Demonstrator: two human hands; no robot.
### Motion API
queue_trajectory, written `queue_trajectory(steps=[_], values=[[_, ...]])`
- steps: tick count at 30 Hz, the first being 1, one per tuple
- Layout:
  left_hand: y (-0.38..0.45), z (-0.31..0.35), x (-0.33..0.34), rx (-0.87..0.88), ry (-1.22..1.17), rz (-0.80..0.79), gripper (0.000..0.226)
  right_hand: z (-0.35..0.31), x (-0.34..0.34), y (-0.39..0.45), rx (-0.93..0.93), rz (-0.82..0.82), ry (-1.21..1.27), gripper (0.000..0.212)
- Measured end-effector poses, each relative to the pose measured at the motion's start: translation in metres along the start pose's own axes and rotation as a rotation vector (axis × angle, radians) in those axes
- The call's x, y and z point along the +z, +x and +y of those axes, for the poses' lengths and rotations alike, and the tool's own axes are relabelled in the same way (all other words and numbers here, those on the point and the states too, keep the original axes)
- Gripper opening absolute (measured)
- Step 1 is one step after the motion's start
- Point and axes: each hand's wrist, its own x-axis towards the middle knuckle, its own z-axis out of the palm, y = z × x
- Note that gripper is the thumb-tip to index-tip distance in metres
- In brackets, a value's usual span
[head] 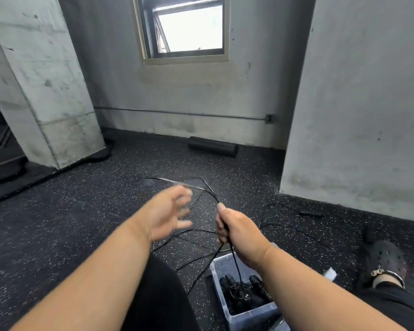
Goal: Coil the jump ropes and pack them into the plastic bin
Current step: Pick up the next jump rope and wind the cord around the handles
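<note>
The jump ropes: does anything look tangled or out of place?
Yes. Black rope strands sprawl crossed on the floor beside the plastic bin, uncoiled; a handle lies apart by the wall.

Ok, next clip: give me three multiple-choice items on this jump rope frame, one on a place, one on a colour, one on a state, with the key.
1. Where does the plastic bin stand?
A. on the floor, under the right forearm
B. on the window sill
C. on top of the foam roller

2. What colour is the rope in the right hand?
A. red
B. black
C. yellow

3. What is the left hand doing?
A. gripping a handle
B. pressing on the bin
C. holding nothing, fingers spread and blurred

Key: 1 A, the clear bin sits on the speckled floor below the right forearm. 2 B, the strands running out above and below the fist are black. 3 C, the fingers are apart with nothing between them, beside the rope.
</note>
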Motion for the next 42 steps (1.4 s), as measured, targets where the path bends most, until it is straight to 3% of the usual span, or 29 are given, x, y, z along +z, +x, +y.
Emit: queue_trajectory(steps=[3,5,7,11,14,19,23,25,29,33,39,42], values=[[-0.006,-0.051,0.025,-0.118,0.398,-0.304,0.069,-0.021,-0.005,0.007,-0.050,0.072,0.023,0.046],[-0.002,-0.074,0.033,-0.119,0.781,-0.418,0.051,-0.034,-0.008,0.010,-0.078,0.095,0.097,0.045],[0.003,-0.082,0.030,-0.025,1.022,-0.353,0.032,-0.041,-0.008,0.012,-0.089,0.109,0.181,0.042],[0.006,-0.062,0.016,0.081,0.841,-0.076,0.034,-0.043,-0.006,0.016,-0.088,0.169,0.173,0.040],[0.005,-0.037,0.015,0.139,0.722,-0.014,0.035,-0.037,-0.006,0.014,-0.060,0.195,0.137,0.040],[0.000,-0.027,0.018,0.149,0.835,0.069,0.036,-0.025,-0.003,0.014,-0.030,0.247,0.184,0.044],[-0.016,0.005,0.014,0.382,1.257,0.374,0.030,-0.017,-0.009,0.013,0.054,0.223,0.194,0.050],[-0.023,0.028,0.016,0.467,0.949,0.463,0.036,-0.012,-0.008,0.011,0.091,0.153,0.214,0.054],[-0.026,0.063,0.038,0.542,0.319,0.216,0.037,-0.010,0.009,0.009,0.078,-0.099,0.090,0.049],[-0.030,0.089,0.067,0.536,-0.014,0.033,0.035,-0.020,0.027,0.006,0.008,-0.187,-0.156,0.025],[-0.022,0.086,0.052,0.484,-0.040,0.026,0.022,-0.031,0.019,-0.001,-0.104,-0.003,-0.048,0.043],[-0.017,0.040,0.031,0.333,0.035,0.047,0.039,-0.047,0.008,0.003,-0.145,0.086,0.078,0.042]])
